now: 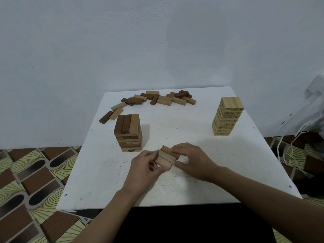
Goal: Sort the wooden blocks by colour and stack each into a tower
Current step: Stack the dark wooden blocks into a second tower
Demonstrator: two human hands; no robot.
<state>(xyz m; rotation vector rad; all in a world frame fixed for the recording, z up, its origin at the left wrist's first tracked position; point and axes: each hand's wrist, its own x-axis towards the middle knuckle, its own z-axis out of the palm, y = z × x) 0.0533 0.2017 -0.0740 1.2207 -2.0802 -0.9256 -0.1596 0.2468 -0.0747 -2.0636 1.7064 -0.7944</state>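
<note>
While both hands meet at the near middle of the white table (192, 190), the rest of the work lies farther out; at the far left, loose blocks (150, 99), dark and pale mixed, trail in an arc along the back edge; nearer and left of centre stands the brown tower (128, 134), its top layer two dark blocks and one lighter. Just in front of it and a little to its right, the left hand (145, 167) pinches the left end of a small bundle of blocks (165, 159) with curled fingers and thumb; the bundle lies low at the tabletop, its long axis running from far-left to near-right between the hands; the right hand (192, 159) curls over its right end, thumb beneath. Well apart to the far right stands the pale tower (227, 116). The bundle looks mostly light with one darker block behind; the brown tower is nearer, on the left hand's side, so a move there would be the shorter one.
</note>
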